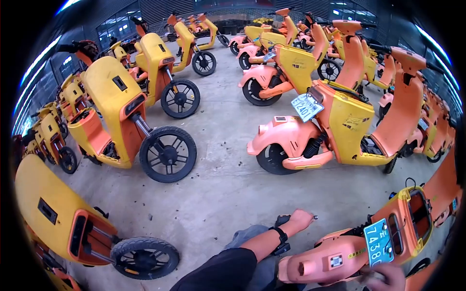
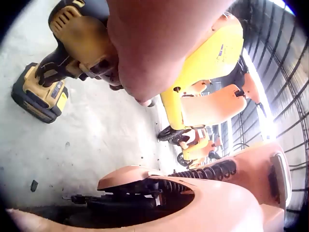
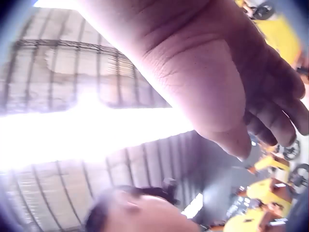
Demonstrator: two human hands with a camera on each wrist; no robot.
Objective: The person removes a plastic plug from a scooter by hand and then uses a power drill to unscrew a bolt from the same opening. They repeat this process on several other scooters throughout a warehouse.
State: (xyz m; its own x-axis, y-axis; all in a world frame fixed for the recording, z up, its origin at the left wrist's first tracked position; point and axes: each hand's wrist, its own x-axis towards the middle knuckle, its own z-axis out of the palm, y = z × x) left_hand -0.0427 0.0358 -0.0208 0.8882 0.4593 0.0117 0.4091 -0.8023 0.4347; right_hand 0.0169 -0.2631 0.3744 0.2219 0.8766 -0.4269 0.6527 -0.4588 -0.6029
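Above the grey concrete floor (image 1: 213,189), the left hand (image 1: 300,221) is curling its fingers round a yellow-and-black cordless power tool (image 2: 87,38), beside a pink plastic rear fender (image 1: 318,264). Near a blue rectangular licence plate (image 1: 378,242), the right hand (image 1: 391,277) is hovering, its fingers loosely bent and slightly apart.

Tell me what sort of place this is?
Probably a storage or repair depot for a scooter fleet. Rows of matching yellow-and-orange scooters stand on a bare concrete-like floor between ribbed walls, and a battery-powered tool is out.
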